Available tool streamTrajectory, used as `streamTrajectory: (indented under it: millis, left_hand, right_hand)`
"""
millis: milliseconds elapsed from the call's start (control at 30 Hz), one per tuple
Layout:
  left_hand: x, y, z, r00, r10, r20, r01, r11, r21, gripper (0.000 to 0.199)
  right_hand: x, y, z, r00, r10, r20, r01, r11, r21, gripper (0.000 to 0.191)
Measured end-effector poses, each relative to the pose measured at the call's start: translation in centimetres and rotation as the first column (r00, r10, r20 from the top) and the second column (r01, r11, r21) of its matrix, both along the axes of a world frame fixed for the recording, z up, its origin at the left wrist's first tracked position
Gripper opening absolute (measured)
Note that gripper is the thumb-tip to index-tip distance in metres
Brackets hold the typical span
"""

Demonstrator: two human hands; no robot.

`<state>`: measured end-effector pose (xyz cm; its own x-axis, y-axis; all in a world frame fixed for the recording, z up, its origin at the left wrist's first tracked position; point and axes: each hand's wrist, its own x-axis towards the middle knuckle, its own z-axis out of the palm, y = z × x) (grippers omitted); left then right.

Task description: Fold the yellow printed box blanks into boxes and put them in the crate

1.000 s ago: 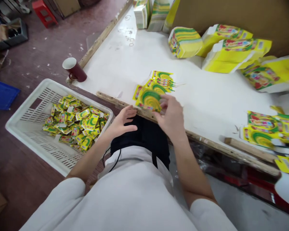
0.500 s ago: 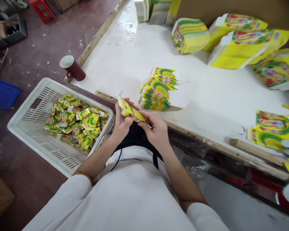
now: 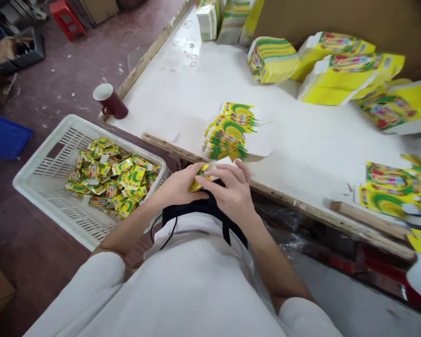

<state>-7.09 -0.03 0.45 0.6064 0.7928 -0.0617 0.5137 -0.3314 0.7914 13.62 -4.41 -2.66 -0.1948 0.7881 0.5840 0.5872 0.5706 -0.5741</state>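
Observation:
Between my two hands is a small yellow and green cardboard box, its white inner flap showing at the right end. My left hand is closed round its left part. The fingers of my right hand are bent over its right end, near the white flap. Much of the box is hidden by my fingers. Just beyond, on the white table, lies a fanned pile of flat printed cartons. To my left, a white plastic basket holds many small folded boxes.
A maroon mug stands at the table's left corner. Stacks of flat yellow cartons line the back. More cartons and a wooden strip lie at the right. A red stool and a blue bin are on the floor.
The box has turned in my hands, its white flap now at the right end. My left hand has wrapped further over it, and my right fingers have moved up onto the flap end.

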Motion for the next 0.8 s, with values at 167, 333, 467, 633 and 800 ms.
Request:
streamTrajectory:
  millis: [167, 333, 467, 633, 800]
  left_hand:
    - [2.3, -1.7, -1.9, 0.996, 0.088, -0.020, -0.079, 0.960, 0.269, 0.078]
    - [2.1, -1.9, -2.9, 1.000, -0.006, -0.011, 0.010, 0.911, 0.413, 0.079]
    - [1.8, -1.6, -3.4, 1.000, 0.010, -0.016, -0.003, 0.920, 0.392, 0.054]
    - [1.9, -1.0, -4.3, 0.997, 0.026, 0.075, -0.055, 0.908, 0.416, 0.066]
    - [1.1, -0.7, -2.8, 0.986, 0.165, -0.023, -0.147, 0.924, 0.352, 0.057]
  right_hand:
    - [-1.9, 0.1, -1.1, 0.755, -0.225, -0.615, -0.031, 0.926, -0.377, 0.080]
    - [-2.6, 0.7, -2.4, 0.543, -0.189, -0.819, -0.650, 0.523, -0.551, 0.067]
    - [-2.5, 0.8, -2.7, 0.576, -0.125, -0.808, -0.546, 0.678, -0.493, 0.079]
    - [-2.2, 0.3, -2.3, 0.894, 0.190, -0.407, -0.338, 0.881, -0.330, 0.054]
    - [-0.6, 0.1, -2.6, 0.962, 0.182, -0.204, -0.235, 0.931, -0.278, 0.041]
